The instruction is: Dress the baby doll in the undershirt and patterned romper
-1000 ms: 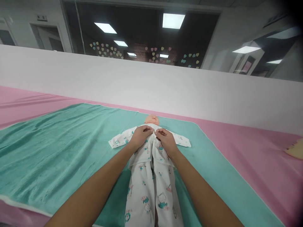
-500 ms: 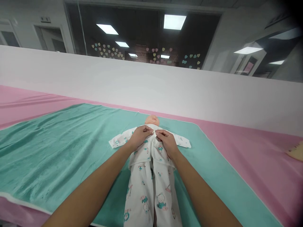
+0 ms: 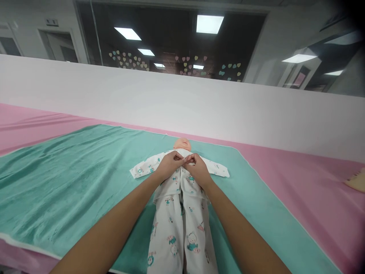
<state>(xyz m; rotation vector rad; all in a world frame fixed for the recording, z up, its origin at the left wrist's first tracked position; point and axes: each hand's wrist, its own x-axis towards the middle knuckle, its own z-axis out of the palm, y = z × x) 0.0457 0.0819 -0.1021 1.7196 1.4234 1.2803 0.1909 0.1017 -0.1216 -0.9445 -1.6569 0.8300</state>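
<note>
A baby doll [image 3: 182, 144] lies on its back on a teal towel [image 3: 71, 179], head away from me. It wears a white printed romper [image 3: 179, 224] with cartoon animals. My left hand [image 3: 169, 164] and my right hand [image 3: 196, 167] meet over the doll's chest just below the neck. Both hands pinch the front edges of the romper, fingers curled and touching each other. What sits between the fingertips is too small to make out.
The towel lies on a pink sheet [image 3: 308, 190] covering a wide surface. A white partition [image 3: 182, 102] runs along the far side, with dark glass and heart stickers behind it. A pale yellow object [image 3: 356, 179] sits at the right edge.
Both hands have drawn closer together at the romper's neckline, their fingers now curled into a pinch and touching. The arms shifted slightly forward.
</note>
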